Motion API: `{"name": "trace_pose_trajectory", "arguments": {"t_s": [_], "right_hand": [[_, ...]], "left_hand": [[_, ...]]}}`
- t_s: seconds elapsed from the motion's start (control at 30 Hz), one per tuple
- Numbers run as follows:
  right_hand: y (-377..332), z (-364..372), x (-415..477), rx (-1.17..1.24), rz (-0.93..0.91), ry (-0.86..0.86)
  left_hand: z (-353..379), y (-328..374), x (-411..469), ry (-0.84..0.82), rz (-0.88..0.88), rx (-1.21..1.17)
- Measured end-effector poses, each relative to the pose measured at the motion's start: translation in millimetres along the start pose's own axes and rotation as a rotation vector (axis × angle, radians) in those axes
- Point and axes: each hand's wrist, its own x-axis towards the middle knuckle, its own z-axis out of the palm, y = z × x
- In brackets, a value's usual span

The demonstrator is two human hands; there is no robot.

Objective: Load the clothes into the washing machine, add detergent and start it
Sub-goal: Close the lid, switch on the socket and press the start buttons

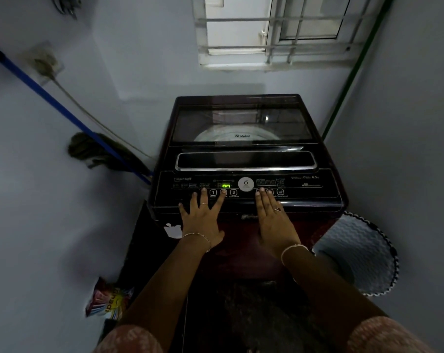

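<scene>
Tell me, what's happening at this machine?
A person stands at a washer with its lid down. The left hand and right hand both lie flat on the panel, fingers straight. One left finger touches the buttons under the display, which glows green "on". A packet lies on the floor at left; a basket stands at right.

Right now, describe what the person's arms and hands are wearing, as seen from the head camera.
The left hand wears a thin ring on one finger and a thin gold-coloured chain bracelet at the wrist. The right hand wears a ring with a dark stone and a white beaded bracelet. The forearms are bare, and pink patterned sleeves show at the bottom edge.
</scene>
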Motion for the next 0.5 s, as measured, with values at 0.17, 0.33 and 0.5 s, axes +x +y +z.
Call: {"name": "trace_pose_trajectory", "arguments": {"t_s": [0.17, 0.33, 0.5], "right_hand": [[0.6, -1.6, -0.9, 0.000, -0.002, 0.003], [0.3, -2.6, -2.9, -0.032, -0.001, 0.010], [-1.0, -6.7, -4.7, -0.039, -0.007, -0.009]], "left_hand": [[-2.1, 2.4, -0.8, -0.004, -0.012, -0.004], [-5.7, 9.1, -1.3, -0.003, -0.052, -0.069], [-3.1, 21.4, -1.4, 0.012, -0.099, -0.098]]}}
